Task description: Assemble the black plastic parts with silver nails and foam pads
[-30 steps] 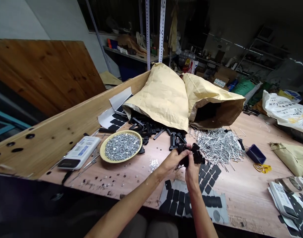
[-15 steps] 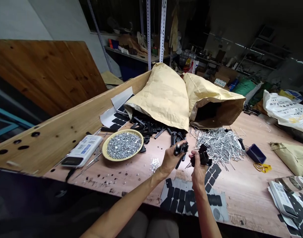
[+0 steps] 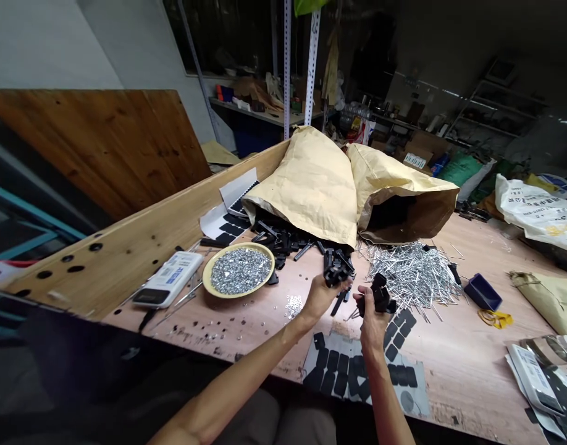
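Observation:
Black plastic parts (image 3: 336, 275) are gripped in my left hand (image 3: 321, 298), its fingers closed round them. My right hand (image 3: 370, 312) is closed on a small bunch of black parts (image 3: 380, 293), held just right of the left hand. The two hands are apart, above the table. Behind the left hand lies a heap of loose black parts (image 3: 288, 241) at the mouth of a paper sack (image 3: 311, 185). A pile of thin metal pins (image 3: 411, 278) lies beyond the right hand. Below the hands is a sheet of black pads (image 3: 334, 364).
At left stands a yellow bowl (image 3: 209, 287) of small metal pieces, beside a white device (image 3: 170, 278). Small washers (image 3: 293, 306) lie near the left forearm. To the right are a second open sack (image 3: 399, 191), a blue tray (image 3: 482, 293) and yellow bands (image 3: 495, 318).
The view has shifted slightly, so the scene sits lower and further right. My left hand's black parts now show more plainly. The right hand keeps its hold.

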Demonstrator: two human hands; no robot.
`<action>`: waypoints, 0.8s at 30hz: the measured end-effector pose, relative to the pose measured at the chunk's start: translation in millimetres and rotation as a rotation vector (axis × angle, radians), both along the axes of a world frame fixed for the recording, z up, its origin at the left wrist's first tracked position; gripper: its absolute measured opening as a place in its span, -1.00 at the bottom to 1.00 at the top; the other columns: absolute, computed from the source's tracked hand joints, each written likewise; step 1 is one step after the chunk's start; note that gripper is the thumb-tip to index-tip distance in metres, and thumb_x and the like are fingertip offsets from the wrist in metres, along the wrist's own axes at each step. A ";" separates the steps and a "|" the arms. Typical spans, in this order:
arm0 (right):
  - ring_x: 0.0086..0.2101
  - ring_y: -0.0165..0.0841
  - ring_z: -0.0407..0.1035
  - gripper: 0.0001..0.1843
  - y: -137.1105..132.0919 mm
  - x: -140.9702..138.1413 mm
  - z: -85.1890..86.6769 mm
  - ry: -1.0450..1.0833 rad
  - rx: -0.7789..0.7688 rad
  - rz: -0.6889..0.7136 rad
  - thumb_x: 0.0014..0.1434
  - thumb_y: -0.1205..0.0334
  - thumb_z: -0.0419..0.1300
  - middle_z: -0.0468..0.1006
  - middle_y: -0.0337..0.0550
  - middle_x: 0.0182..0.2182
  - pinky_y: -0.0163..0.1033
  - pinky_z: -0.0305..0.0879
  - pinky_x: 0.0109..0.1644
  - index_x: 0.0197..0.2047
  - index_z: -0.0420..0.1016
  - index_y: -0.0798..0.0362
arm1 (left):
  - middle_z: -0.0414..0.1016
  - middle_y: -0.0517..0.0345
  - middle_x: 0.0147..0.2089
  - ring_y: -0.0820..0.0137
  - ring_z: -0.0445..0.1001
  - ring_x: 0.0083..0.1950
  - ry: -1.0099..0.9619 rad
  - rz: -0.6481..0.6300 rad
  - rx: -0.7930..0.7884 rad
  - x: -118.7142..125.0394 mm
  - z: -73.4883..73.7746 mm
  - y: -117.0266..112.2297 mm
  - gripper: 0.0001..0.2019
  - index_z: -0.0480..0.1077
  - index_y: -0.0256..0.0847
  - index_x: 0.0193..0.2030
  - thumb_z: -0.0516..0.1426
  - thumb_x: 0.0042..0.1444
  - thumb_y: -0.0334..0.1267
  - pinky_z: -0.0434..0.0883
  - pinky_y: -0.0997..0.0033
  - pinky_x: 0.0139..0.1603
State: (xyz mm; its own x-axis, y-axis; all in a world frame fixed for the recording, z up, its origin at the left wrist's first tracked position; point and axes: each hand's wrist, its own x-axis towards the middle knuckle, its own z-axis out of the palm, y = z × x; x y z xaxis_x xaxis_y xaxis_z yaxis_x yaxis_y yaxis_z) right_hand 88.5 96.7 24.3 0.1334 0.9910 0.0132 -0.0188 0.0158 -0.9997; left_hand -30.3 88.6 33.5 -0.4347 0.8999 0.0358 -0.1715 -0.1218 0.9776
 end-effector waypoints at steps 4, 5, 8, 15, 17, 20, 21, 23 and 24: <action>-0.39 -0.30 0.47 -0.57 -1.1 -0.4 -3.3 0.022 0.042 0.066 0.00 -0.08 0.22 0.59 -0.07 -0.35 -0.18 0.39 -0.24 -0.25 0.48 0.13 | 0.57 0.08 -0.37 0.30 0.52 -0.24 -0.225 -0.136 -0.044 -0.7 -0.8 2.0 -0.59 0.51 -0.28 -0.38 0.37 -0.33 -0.01 0.42 0.30 -0.12; -0.35 -0.29 0.47 -0.58 -1.3 -1.1 -4.4 0.019 0.061 0.105 0.00 -0.05 0.23 0.59 -0.07 -0.31 -0.16 0.39 -0.20 -0.21 0.47 0.12 | 0.57 0.06 -0.35 0.30 0.52 -0.23 -0.301 -0.176 -0.093 -0.1 -1.2 2.1 -0.55 0.52 -0.29 -0.33 0.36 -0.32 0.00 0.42 0.29 -0.12; -0.24 -0.29 0.44 -0.58 -1.7 -5.1 -7.5 0.000 0.106 0.246 -0.01 0.00 0.25 0.57 -0.12 -0.24 -0.15 0.37 -0.09 -0.14 0.46 0.08 | 0.57 0.02 -0.32 0.30 0.52 -0.24 -0.485 -0.265 -0.203 4.7 -2.6 1.4 -0.51 0.50 -0.33 -0.27 0.37 -0.32 -0.02 0.44 0.31 -0.16; -0.23 -0.23 0.45 -0.54 1.7 -11.1 -16.7 0.061 -0.042 0.378 -0.16 -0.02 0.32 0.59 -0.13 -0.30 -0.12 0.39 -0.13 -0.19 0.51 0.05 | 0.56 0.02 -0.23 0.32 0.51 -0.17 -0.607 -0.267 -0.179 17.5 -2.1 0.4 -0.62 0.44 -0.29 -0.23 0.30 -0.10 -0.05 0.42 0.33 -0.05; -0.33 -0.24 0.47 -0.55 6.2 -8.7 -20.6 0.067 -0.113 0.354 -0.21 -0.02 0.34 0.60 -0.12 -0.38 -0.15 0.41 -0.26 -0.27 0.53 0.09 | 0.56 0.01 -0.29 0.31 0.52 -0.22 -0.553 -0.306 -0.232 17.3 -4.0 -0.6 -0.62 0.44 -0.30 -0.23 0.24 -0.04 0.01 0.43 0.33 -0.12; -0.51 -0.31 0.44 -0.64 17.0 0.6 -26.1 0.005 -0.208 0.306 -0.25 0.04 0.33 0.58 -0.14 -0.52 -0.24 0.37 -0.47 -0.40 0.52 0.12 | 0.54 0.03 -0.42 0.29 0.51 -0.30 -0.342 -0.296 -0.329 10.2 -7.8 -5.8 -0.53 0.46 -0.31 -0.29 0.11 0.02 0.14 0.41 0.37 -0.27; -0.58 -0.34 0.41 -0.69 21.6 5.1 -27.8 -0.028 -0.232 0.293 -0.25 0.07 0.32 0.56 -0.15 -0.57 -0.27 0.33 -0.54 -0.46 0.50 0.13 | 0.54 0.05 -0.44 0.28 0.51 -0.30 -0.216 -0.251 -0.346 6.1 -8.4 -8.6 -0.52 0.46 -0.30 -0.32 0.09 0.02 0.17 0.39 0.38 -0.29; -0.69 -0.40 0.32 -0.79 31.2 15.2 -31.3 -0.096 -0.274 0.269 -0.24 0.14 0.28 0.49 -0.19 -0.69 -0.32 0.21 -0.66 -0.58 0.45 0.12 | 0.53 0.05 -0.47 0.24 0.51 -0.25 0.083 -0.128 -0.371 -2.9 -7.1 -15.0 -0.53 0.47 -0.26 -0.41 0.09 0.01 0.18 0.36 0.41 -0.29; -0.74 -0.42 0.27 -0.83 36.1 20.0 -33.2 -0.126 -0.288 0.253 -0.24 0.19 0.27 0.45 -0.21 -0.75 -0.34 0.15 -0.70 -0.63 0.41 0.11 | 0.52 0.04 -0.51 0.21 0.51 -0.25 0.214 -0.079 -0.393 -7.1 -5.3 -18.3 -0.53 0.47 -0.25 -0.46 0.08 0.01 0.18 0.34 0.40 -0.30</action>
State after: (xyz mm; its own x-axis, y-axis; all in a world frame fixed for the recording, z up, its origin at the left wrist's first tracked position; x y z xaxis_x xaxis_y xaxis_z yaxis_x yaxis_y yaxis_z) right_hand 108.4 132.8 -8.9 -0.1005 0.9578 -0.2694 0.1372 -0.2549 -0.9572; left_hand -37.4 70.3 28.2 -0.3839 0.8933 -0.2338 0.0456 0.2712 0.9614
